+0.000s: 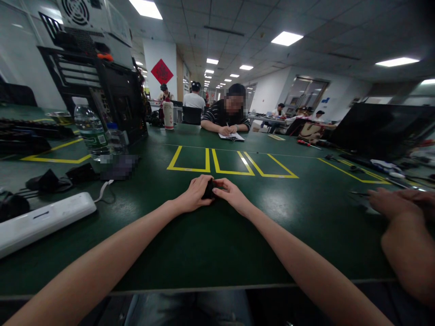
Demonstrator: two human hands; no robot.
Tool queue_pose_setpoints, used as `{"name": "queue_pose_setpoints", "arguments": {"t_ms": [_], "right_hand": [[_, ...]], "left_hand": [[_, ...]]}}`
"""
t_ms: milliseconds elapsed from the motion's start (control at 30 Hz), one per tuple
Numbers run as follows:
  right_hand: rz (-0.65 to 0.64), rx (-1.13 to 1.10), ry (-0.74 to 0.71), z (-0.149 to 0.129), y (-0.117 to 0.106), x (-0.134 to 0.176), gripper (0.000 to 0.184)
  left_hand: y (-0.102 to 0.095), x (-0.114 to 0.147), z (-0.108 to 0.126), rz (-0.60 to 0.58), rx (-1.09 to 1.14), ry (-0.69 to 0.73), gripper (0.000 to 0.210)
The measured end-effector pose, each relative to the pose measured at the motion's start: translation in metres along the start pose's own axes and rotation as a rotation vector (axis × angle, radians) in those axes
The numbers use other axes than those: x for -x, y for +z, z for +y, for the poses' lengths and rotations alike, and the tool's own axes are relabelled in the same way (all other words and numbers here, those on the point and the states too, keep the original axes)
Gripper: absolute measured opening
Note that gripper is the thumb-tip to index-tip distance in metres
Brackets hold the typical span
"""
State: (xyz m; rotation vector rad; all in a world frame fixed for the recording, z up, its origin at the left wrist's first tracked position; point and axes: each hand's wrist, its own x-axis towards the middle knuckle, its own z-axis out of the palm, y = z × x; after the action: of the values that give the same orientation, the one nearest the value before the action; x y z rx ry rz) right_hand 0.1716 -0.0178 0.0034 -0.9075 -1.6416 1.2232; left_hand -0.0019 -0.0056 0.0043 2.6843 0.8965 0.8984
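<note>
Both of my hands meet over the green table (pixel 217 244), around a small black object (pixel 208 189) whose kind I cannot make out. My left hand (pixel 197 194) is closed round its left side, fingers over the top and thumb along the near side. From the right, my right hand (pixel 228 194) touches it with thumb and fingers in a pinch. Much of the object is hidden by the fingers. Just beyond the hands lie yellow tape outlines (pixel 234 172) on the table.
At left are a white power strip (pixel 47 222), a water bottle (pixel 89 129) and a black computer frame (pixel 118 99). Across the table a person (pixel 227 113) writes on a clipboard (pixel 231 136). A co-worker's hands (pixel 397 201) are at right, near a black monitor (pixel 384 131).
</note>
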Motion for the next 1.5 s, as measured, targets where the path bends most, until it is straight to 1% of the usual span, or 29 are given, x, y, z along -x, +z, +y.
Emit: {"name": "queue_pose_setpoints", "arguments": {"t_ms": [100, 167, 333, 400, 467, 567, 667, 733, 800, 933, 1033, 1167, 1367, 1500], "right_hand": [[-0.057, -0.019, -0.047, -0.0001, -0.0014, 0.0012, 0.030], [-0.080, -0.028, -0.049, -0.0008, -0.0016, 0.0024, 0.032], [-0.035, -0.016, -0.053, -0.0013, 0.0009, 0.0032, 0.023], [-0.015, -0.004, -0.053, -0.0006, 0.0016, 0.0027, 0.024], [-0.004, 0.009, -0.032, -0.0001, 0.0016, 0.0023, 0.030], [-0.022, 0.021, -0.001, -0.0006, 0.0001, 0.0022, 0.033], [-0.065, 0.014, -0.012, -0.0020, -0.0019, 0.0027, 0.029], [-0.081, 0.014, -0.027, -0.0026, -0.0028, 0.0031, 0.032], [-0.081, 0.017, -0.035, -0.0026, -0.0028, 0.0033, 0.031], [-0.042, 0.001, -0.060, -0.0010, -0.0007, 0.0022, 0.023], [-0.024, -0.006, -0.043, 0.0006, 0.0006, 0.0015, 0.027], [-0.037, -0.027, 0.007, 0.0007, -0.0002, 0.0018, 0.034], [-0.065, -0.046, -0.046, -0.0028, -0.0006, 0.0028, 0.028], [-0.022, -0.027, -0.053, -0.0019, 0.0017, 0.0022, 0.021]], "left_hand": [[-0.0006, 0.0003, 0.0001, -0.006, 0.013, -0.002, 0.051], [-0.0015, 0.0004, 0.0005, -0.005, 0.017, -0.005, 0.051], [-0.0052, 0.0006, 0.0033, -0.025, 0.013, 0.003, 0.050], [-0.0061, 0.0005, 0.0042, -0.029, 0.008, 0.007, 0.050], [-0.0060, 0.0004, 0.0045, -0.028, 0.003, 0.008, 0.050], [-0.0048, 0.0004, 0.0037, -0.026, -0.005, 0.002, 0.052], [-0.0041, 0.0005, 0.0026, -0.026, -0.009, -0.003, 0.052], [-0.0040, 0.0004, 0.0022, -0.024, -0.006, 0.001, 0.051], [-0.0038, 0.0001, 0.0021, -0.020, -0.001, 0.007, 0.050], [-0.0024, -0.0010, 0.0023, -0.008, -0.011, 0.006, 0.051], [-0.0023, -0.0013, 0.0027, -0.007, -0.016, 0.004, 0.052], [-0.0047, -0.0007, 0.0037, -0.021, 0.010, 0.009, 0.051], [-0.0033, -0.0007, 0.0017, -0.019, 0.004, 0.000, 0.051], [-0.0010, -0.0013, 0.0000, -0.008, 0.011, -0.006, 0.052]]}}
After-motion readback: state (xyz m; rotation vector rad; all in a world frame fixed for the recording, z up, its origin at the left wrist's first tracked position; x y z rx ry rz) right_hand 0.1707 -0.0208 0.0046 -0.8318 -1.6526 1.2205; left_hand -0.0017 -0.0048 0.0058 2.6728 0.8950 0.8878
